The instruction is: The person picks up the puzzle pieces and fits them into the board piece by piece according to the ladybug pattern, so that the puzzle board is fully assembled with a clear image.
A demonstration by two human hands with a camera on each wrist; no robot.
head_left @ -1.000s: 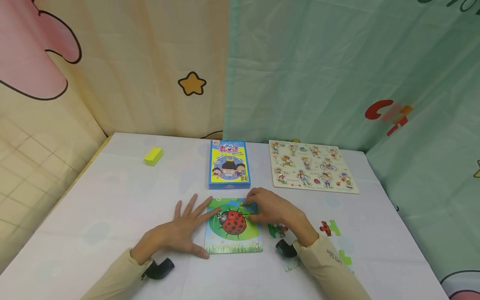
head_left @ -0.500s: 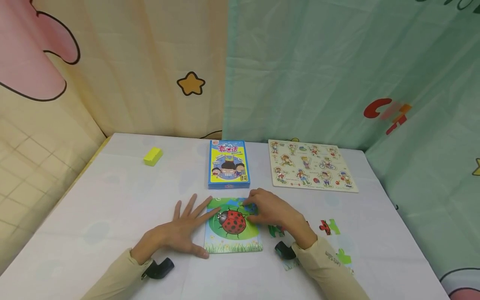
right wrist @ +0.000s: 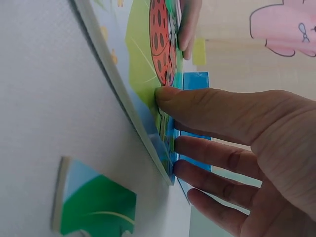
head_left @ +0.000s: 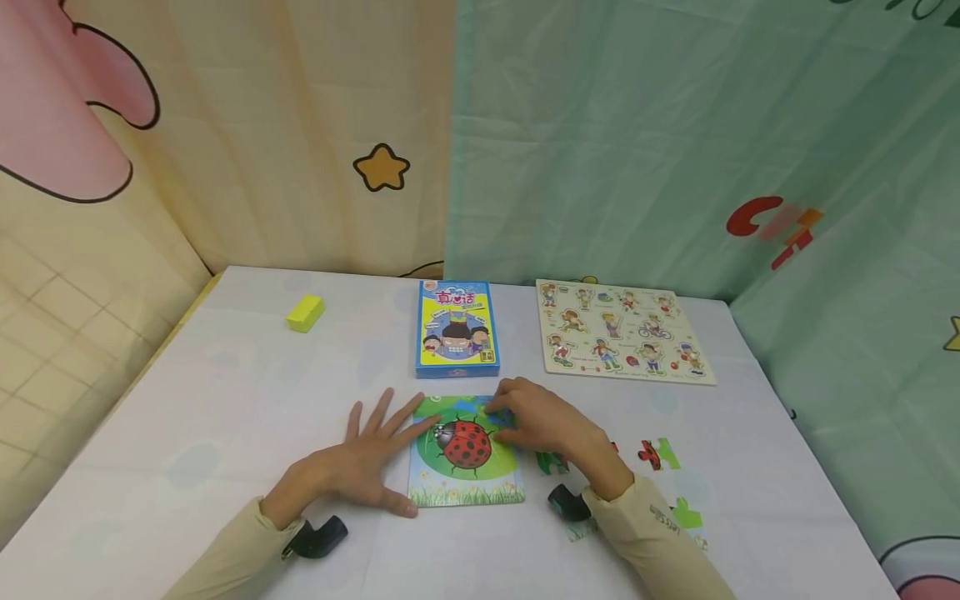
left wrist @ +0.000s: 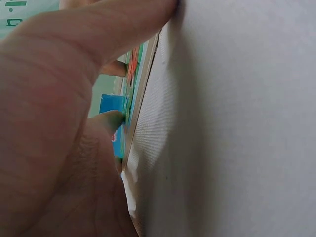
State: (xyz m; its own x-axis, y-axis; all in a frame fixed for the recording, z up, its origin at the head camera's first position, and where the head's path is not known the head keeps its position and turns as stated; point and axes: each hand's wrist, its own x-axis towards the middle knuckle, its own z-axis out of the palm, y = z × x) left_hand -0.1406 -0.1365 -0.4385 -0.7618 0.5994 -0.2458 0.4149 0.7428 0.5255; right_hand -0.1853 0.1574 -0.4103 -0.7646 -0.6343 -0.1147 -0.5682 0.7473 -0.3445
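Note:
A square ladybug puzzle board point(head_left: 467, 492) lies flat on the table between the hands. My left hand point(head_left: 360, 471) is spread out at its left edge; the fingertips rest on the board and the thumb lies by its lower left corner. My right hand point(head_left: 551, 425) is bent over the upper right part, thumb and fingers around a puzzle piece point(right wrist: 162, 123) at the picture's surface. That piece is mostly hidden by the fingers. Loose pieces lie right of the board: a dark green one point(head_left: 551, 462), a red and green one point(head_left: 660, 454) and a light green one point(head_left: 686, 512).
Behind the board lies a blue and yellow box point(head_left: 457, 329). A wooden picture board point(head_left: 626, 333) lies at the back right, a yellow block point(head_left: 306, 313) at the back left. Curtains point(head_left: 600, 150) hang behind the white table point(head_left: 225, 417).
Both hands stay almost still on the puzzle board. The whole view shifts very slightly; nothing else visibly moves.

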